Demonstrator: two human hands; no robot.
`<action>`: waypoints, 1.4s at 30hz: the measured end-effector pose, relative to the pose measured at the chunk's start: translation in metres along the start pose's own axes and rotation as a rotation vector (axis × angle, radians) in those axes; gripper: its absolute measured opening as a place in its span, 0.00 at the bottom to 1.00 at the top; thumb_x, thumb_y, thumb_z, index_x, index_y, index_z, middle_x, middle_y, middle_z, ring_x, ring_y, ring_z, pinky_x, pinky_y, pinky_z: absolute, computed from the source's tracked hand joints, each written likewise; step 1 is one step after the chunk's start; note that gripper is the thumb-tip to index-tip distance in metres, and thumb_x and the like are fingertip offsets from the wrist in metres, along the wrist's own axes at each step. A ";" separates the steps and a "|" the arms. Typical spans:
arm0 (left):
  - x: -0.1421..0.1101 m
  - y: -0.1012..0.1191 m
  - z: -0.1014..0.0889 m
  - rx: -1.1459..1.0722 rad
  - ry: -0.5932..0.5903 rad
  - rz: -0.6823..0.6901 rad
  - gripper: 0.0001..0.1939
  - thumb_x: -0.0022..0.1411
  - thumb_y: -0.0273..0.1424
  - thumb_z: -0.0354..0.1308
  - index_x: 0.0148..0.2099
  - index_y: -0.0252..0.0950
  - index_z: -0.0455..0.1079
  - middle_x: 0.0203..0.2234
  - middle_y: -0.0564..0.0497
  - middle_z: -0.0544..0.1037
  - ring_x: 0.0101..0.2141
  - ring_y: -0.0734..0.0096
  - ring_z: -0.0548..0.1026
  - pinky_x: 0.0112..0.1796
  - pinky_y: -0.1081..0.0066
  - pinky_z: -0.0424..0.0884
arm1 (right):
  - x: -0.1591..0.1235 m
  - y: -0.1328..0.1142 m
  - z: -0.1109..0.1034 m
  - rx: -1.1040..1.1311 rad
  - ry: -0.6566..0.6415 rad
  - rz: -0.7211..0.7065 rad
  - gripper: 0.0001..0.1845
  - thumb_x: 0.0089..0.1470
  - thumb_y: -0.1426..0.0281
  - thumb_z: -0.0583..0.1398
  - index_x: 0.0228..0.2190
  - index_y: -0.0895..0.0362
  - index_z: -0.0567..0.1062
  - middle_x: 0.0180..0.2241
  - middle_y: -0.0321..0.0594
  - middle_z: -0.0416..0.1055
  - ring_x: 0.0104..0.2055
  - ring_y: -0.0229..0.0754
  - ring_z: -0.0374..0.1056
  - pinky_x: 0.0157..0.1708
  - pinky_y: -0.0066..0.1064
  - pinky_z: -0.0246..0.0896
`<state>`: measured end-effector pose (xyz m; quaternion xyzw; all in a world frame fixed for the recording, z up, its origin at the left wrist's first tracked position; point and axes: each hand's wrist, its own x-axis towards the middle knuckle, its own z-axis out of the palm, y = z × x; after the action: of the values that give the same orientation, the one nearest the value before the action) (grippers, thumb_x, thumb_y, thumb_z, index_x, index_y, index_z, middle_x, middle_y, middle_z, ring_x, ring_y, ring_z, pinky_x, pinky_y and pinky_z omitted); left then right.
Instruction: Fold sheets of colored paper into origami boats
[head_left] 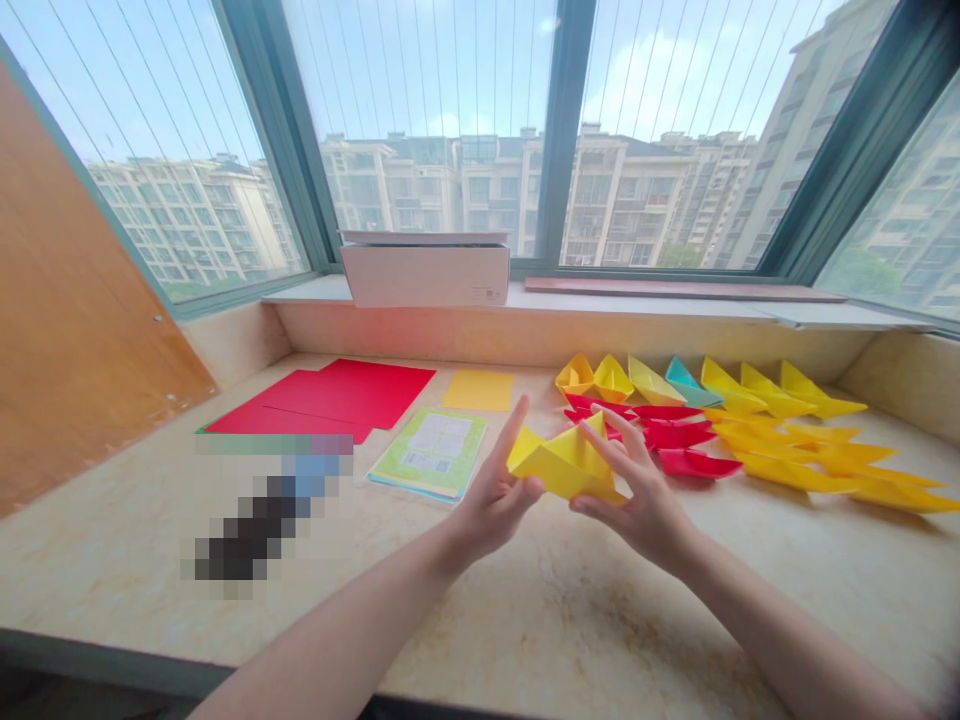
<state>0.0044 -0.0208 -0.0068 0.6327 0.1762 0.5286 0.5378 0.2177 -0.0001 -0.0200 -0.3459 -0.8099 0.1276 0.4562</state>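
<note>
1. Yellow paper forms the boat, held up between the two hands, its body spanning the gap from one to the other.
2. The left hand grips its left end: the thumb lies at the lower edge, the index finger stretches upward beside the tip, and the remaining fingers are mostly hidden.
3. The right hand grips its right end, thumb under the lower corner, fingers spread over the upper right side. The middle of the boat's near face lies bare between the two thumbs.
4. Just beyond the right hand sit red boats, some partly hidden by its fingers.
5. To their right, yellow boats lie close together, overlapping in view.
6. Behind these runs a row of yellow boats with one teal boat among them.
7. Beyond the left hand lies a green booklet; a yellow sheet is just behind it.
8. Farther left, red sheets overlap; nearer, a pixelated patch conceals something.
9. All these rest on a marbled counter.
10. On the sill behind stands a white box, before the window.
</note>
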 end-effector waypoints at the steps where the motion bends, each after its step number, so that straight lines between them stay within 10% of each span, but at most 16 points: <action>1: 0.001 0.002 -0.001 0.042 -0.016 0.012 0.45 0.63 0.49 0.57 0.72 0.43 0.40 0.54 0.38 0.75 0.49 0.56 0.76 0.49 0.61 0.70 | 0.000 -0.001 0.000 0.006 0.002 0.001 0.41 0.53 0.58 0.67 0.63 0.35 0.57 0.66 0.41 0.47 0.64 0.60 0.55 0.51 0.48 0.70; 10: 0.004 0.007 -0.005 0.242 -0.110 0.197 0.23 0.62 0.44 0.60 0.56 0.40 0.67 0.59 0.39 0.70 0.50 0.55 0.74 0.48 0.63 0.69 | -0.002 0.003 -0.001 0.097 -0.003 -0.027 0.37 0.54 0.62 0.67 0.61 0.32 0.61 0.69 0.38 0.42 0.56 0.54 0.66 0.48 0.48 0.73; 16: 0.000 0.006 -0.006 0.298 -0.094 0.164 0.21 0.66 0.44 0.55 0.55 0.37 0.67 0.60 0.37 0.69 0.44 0.61 0.77 0.44 0.66 0.71 | 0.000 0.001 -0.002 0.062 0.022 -0.074 0.38 0.55 0.65 0.67 0.61 0.33 0.60 0.69 0.37 0.41 0.60 0.56 0.63 0.52 0.50 0.70; 27: 0.003 0.007 0.001 0.304 -0.050 0.130 0.29 0.70 0.45 0.48 0.67 0.35 0.58 0.60 0.37 0.70 0.61 0.52 0.65 0.60 0.56 0.61 | 0.001 -0.002 -0.001 0.021 0.083 -0.091 0.39 0.53 0.68 0.68 0.61 0.33 0.61 0.69 0.36 0.42 0.70 0.59 0.44 0.60 0.57 0.59; 42: -0.004 0.005 0.002 0.196 -0.052 0.011 0.30 0.70 0.47 0.44 0.68 0.38 0.57 0.60 0.38 0.69 0.60 0.51 0.65 0.59 0.56 0.64 | 0.001 0.001 -0.007 0.016 0.027 -0.020 0.40 0.52 0.62 0.68 0.62 0.35 0.60 0.66 0.40 0.48 0.66 0.62 0.51 0.59 0.59 0.59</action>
<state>0.0027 -0.0262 -0.0041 0.6968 0.2092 0.4952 0.4748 0.2240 0.0002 -0.0161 -0.3360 -0.8060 0.1248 0.4711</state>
